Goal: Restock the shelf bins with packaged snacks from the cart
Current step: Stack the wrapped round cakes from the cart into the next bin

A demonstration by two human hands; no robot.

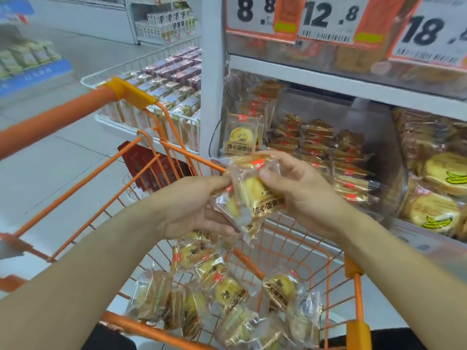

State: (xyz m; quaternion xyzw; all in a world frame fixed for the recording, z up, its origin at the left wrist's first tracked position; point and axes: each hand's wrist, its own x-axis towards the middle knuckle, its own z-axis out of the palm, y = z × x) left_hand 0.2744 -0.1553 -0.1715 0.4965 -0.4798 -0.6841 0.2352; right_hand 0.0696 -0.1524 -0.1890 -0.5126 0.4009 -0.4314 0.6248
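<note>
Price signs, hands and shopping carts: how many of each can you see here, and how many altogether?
Price signs: 3
Hands: 2, the left hand and the right hand, both holding snack packets
Orange cart: 1
Total: 6

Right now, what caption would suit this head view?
Both hands, left and right, hold snack packets above an orange cart beside shelf bins.

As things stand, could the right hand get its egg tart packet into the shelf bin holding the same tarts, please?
Probably yes: the right hand holds the egg tart packet just before the shelf bin, whose front looks open, with nothing between.
</note>
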